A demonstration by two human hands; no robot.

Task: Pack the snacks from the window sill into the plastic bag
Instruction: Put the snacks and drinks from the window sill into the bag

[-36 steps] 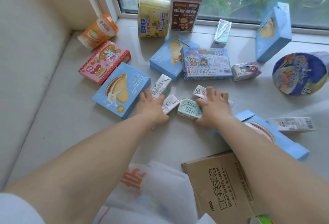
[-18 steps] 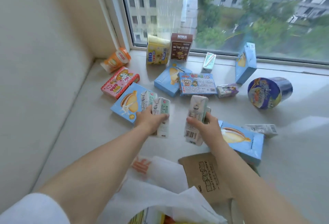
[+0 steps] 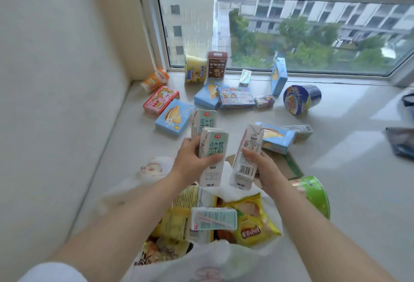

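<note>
The window sill [image 3: 336,169] fills the middle of the frame, and the open plastic bag [image 3: 215,257] lies at bottom centre, just under both hands. In the bag a yellow chip packet [image 3: 253,221] and one milk carton lying flat [image 3: 214,218] are seen. Four light-blue biscuit boxes are counted on the sill, the nearest [image 3: 276,137] just right of the hands. A round noodle cup [image 3: 301,99] lies on its side at right of centre. Two milk cartons [image 3: 211,156] are gripped by the left hand [image 3: 190,160], fingers curled round them, above the bag's mouth. At least one more carton [image 3: 246,158] is clasped by the right hand [image 3: 264,167]; whether a second sits behind cannot be told.
</note>
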